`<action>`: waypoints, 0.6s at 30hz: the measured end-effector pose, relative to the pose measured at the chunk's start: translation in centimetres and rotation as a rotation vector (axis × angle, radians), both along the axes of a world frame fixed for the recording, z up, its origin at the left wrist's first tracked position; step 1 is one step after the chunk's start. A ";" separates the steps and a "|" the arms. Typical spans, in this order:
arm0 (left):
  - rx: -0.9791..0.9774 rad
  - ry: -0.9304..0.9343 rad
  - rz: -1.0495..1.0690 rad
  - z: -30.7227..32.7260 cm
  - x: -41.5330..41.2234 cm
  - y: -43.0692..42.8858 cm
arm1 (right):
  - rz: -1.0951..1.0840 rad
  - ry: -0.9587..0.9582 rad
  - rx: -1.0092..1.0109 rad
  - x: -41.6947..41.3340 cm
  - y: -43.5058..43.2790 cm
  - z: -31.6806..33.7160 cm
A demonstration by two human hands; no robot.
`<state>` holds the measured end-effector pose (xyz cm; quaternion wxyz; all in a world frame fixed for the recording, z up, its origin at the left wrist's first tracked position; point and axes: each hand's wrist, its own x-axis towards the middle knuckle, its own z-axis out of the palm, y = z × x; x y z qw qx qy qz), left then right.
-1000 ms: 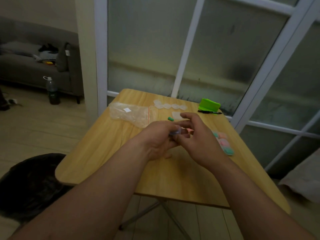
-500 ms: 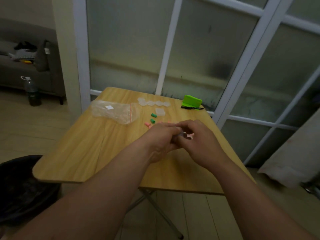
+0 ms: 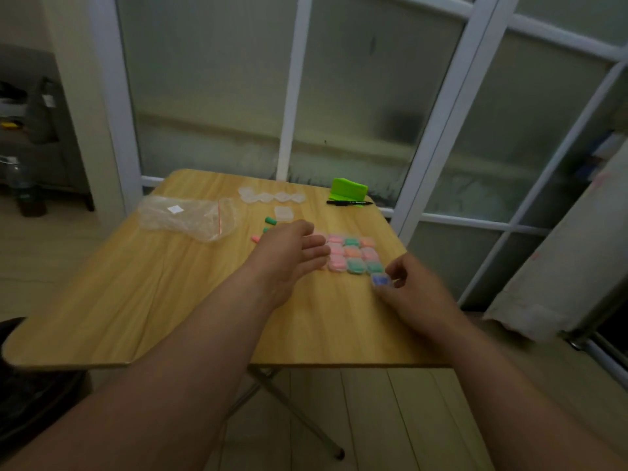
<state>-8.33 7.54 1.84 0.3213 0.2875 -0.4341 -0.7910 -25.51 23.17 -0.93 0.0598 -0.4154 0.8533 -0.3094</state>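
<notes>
Pinching the small clear plastic case with blue filling [image 3: 380, 279] at the near right corner of the grid of pink, orange and green cases [image 3: 351, 253], the right hand [image 3: 414, 294] should set it flush while the flat, relaxed left hand [image 3: 289, 256] steadies the rows.

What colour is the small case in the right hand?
Blue to violet case, pinched by the right hand; the head view shows it.

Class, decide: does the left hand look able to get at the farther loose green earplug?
Probably yes: the left hand lies open and empty just short of the farther green earplug, which lies uncovered on the table.
</notes>
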 end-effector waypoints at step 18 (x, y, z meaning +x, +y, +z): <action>0.090 0.125 0.208 1.7 2.6 -7.6 | 0.067 0.072 -0.140 0.7 -8.1 1.1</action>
